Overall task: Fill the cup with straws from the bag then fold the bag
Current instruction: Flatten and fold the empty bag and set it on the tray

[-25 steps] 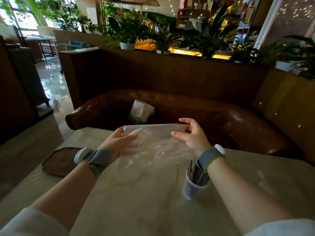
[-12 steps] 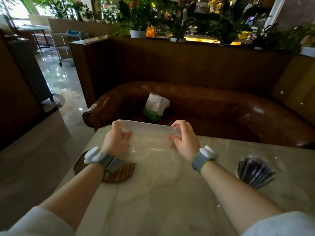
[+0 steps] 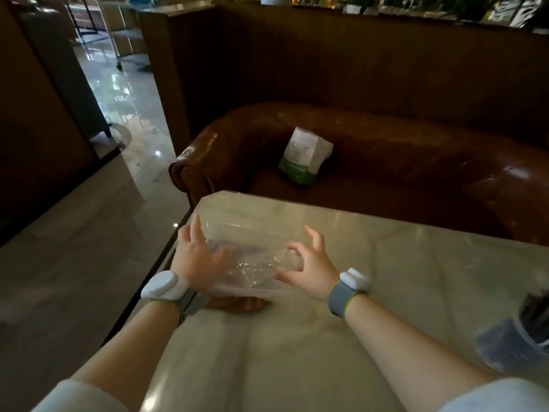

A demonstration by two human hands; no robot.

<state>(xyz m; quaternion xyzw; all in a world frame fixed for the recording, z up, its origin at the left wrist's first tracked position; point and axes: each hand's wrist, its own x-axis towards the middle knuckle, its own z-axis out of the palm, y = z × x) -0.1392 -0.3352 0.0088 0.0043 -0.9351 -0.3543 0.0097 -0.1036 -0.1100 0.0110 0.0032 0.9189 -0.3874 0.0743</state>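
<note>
The clear plastic bag point(image 3: 255, 251) lies flat near the far left corner of the pale marble table point(image 3: 297, 367). It looks empty. My left hand point(image 3: 197, 260) rests on its left edge with the fingers spread. My right hand point(image 3: 309, 266) is at its right edge, fingers apart and curled, the tips touching the plastic. The translucent cup point(image 3: 511, 346) stands at the far right of the view, partly cut off, with dark straws point(image 3: 534, 316) sticking out of it.
A brown wooden mat point(image 3: 237, 304) lies under the bag's near edge. The table's left edge point(image 3: 154, 281) drops to a shiny floor. Behind the table stands a brown leather sofa point(image 3: 416, 162) with a white and green package point(image 3: 303, 157) on its seat.
The bag came down from held up in the air to flat on the table over the mat. Both hands loosened their grip and spread their fingers. The view swung left and down.
</note>
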